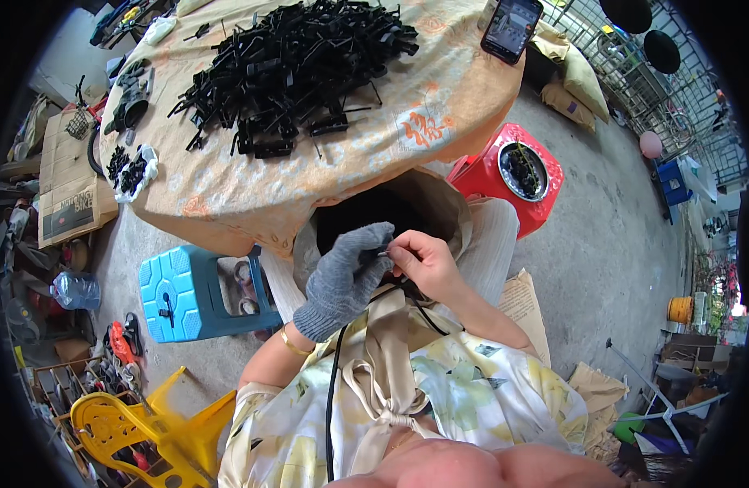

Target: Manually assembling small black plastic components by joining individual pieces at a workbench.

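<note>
My left hand, in a grey knitted glove, is closed with its fingertips meeting those of my bare right hand. The right thumb and forefinger pinch at the meeting point, where a tiny pale bit shows; what either hand holds is too small and covered to name. Both hands are over the mouth of a large open sack with a dark inside, between my knees. Beyond it, a big heap of black plastic parts with thin stems lies on a round table with a flowered peach cloth.
A red stool on the right bears a metal bowl of small dark pieces. At left stand a blue stool and a yellow chair. On the table are a phone and a white bag of small black parts.
</note>
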Available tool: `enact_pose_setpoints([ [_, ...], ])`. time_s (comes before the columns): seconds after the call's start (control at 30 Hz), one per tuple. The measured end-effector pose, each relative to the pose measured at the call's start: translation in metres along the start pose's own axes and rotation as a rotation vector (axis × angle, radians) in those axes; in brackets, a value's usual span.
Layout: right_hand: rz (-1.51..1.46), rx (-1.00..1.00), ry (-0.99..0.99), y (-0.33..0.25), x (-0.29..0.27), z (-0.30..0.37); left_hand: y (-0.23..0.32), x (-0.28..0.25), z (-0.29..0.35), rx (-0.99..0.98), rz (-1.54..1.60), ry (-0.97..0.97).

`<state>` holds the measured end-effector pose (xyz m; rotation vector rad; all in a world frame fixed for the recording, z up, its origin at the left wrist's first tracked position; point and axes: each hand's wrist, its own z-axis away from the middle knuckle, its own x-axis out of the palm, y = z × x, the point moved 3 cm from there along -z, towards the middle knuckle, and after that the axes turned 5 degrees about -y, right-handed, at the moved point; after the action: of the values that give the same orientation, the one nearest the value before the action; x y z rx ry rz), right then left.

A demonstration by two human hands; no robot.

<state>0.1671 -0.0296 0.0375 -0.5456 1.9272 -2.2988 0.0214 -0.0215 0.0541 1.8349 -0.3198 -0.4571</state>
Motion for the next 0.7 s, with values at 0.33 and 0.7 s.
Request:
enact_pose_setpoints([
  [0.33,0.465,-0.798,0.080,-0.052,0.001,0.018,0.002,0.002,-0.010,-0.259,1.143,-0.003],
  [0.7,0.344,-0.198,0.076,-0.036,-0.004,0.005,0.029,0.007,-0.009,-0.061,-0.057,-0.145],
])
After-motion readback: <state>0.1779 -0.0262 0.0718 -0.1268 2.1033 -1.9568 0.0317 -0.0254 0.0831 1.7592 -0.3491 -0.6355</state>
